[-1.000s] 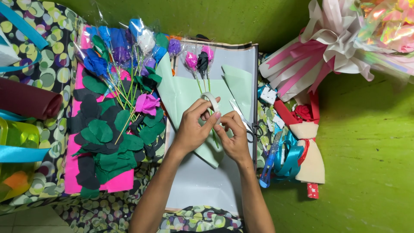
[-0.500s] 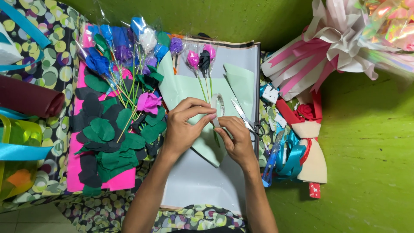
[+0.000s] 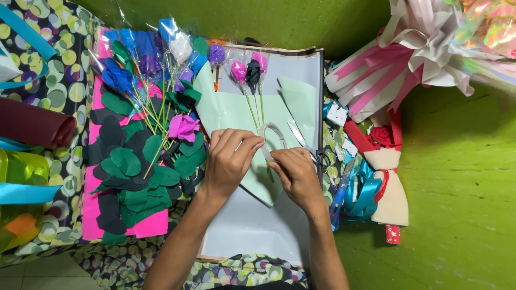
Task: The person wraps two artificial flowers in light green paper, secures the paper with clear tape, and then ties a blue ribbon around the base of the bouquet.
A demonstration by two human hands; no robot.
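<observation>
In the head view, both hands meet over a pale green paper sheet (image 3: 231, 110) that lies on a grey board (image 3: 252, 225). The left hand (image 3: 228, 161) has its fingers curled and closed on the edge of a clear tape roll (image 3: 273, 140), and the right hand (image 3: 295, 174) pinches the lower side of the same roll with thumb and fingertips, so the roll stands between the two hands, just above the green sheet. Three small wrapped flowers (image 3: 248, 72), pink, black and pink, lie with thin green stems on the sheet, near the top of the board. Scissors (image 3: 303, 142) rest just beside the right hand. To the left, a bunch of blue and purple paper flowers (image 3: 140, 59) lies over dark green paper leaves (image 3: 131, 172) on a pink sheet (image 3: 142, 228). To the right, a paper bouquet (image 3: 408, 59) with pink and white wrapping lies on the green floor (image 3: 462, 204).
</observation>
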